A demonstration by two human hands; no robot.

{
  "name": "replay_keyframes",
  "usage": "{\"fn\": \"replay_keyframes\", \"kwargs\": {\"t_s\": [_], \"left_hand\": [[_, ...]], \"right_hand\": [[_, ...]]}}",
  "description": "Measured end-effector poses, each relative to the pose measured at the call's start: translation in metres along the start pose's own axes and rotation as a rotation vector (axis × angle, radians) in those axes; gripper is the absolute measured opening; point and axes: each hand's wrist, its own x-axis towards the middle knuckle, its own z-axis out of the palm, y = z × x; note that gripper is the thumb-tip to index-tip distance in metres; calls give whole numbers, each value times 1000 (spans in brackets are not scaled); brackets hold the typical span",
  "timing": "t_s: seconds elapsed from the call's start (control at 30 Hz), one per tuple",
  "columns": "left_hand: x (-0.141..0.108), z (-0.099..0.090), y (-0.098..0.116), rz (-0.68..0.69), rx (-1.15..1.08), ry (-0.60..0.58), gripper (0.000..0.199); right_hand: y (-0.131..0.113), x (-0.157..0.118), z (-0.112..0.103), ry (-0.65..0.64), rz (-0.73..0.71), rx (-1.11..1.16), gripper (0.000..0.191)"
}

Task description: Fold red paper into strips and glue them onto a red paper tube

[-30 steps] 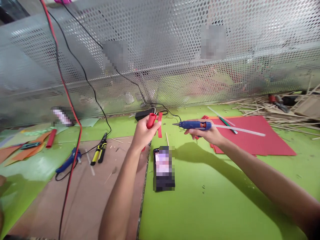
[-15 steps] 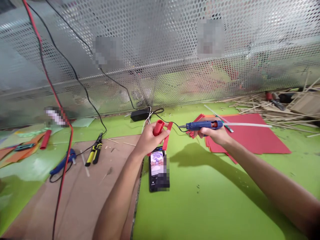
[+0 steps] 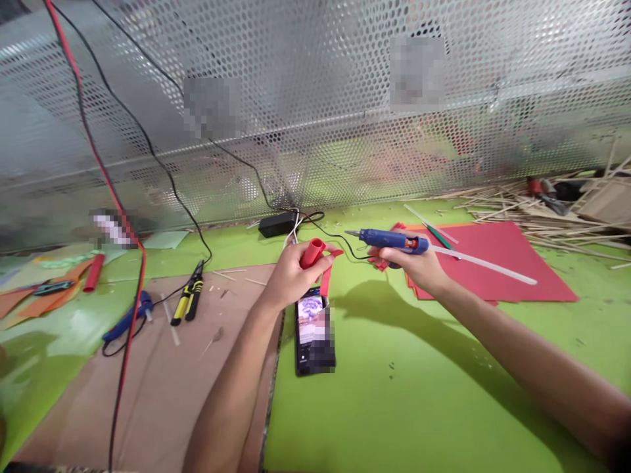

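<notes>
My left hand is closed around a rolled red paper tube, its open end facing up. A narrow red paper strip is pinched at the fingertips of the same hand and hangs down, its upper end bent to the right. To the right, my right hand grips a blue glue gun, with its nozzle pointing left, apart from the strip. A long whitish glue stick sticks out of the gun's rear. Below my left hand lies a phone with a lit screen.
Red paper sheets and a green pen-like tool lie right. Thin wooden sticks pile up behind. At left are pliers, another blue glue gun and a red tube. A red-black cable hangs in front; perforated metal stands behind.
The glue gun has moved slightly left and up, its nozzle tipping upward and its glue stick slanting down. The red strip's upper end has bent over to the right.
</notes>
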Motion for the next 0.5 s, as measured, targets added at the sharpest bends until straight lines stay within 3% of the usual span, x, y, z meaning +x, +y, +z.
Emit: {"fn": "replay_keyframes", "kwargs": {"t_s": [0.37,0.5], "left_hand": [[0,-8,-3,44,104,17,19],[0,-15,-3,56,105,90,18]], "right_hand": [[20,4,10,-37,44,4,43],[32,7,18,-94,49,-75,46]]}}
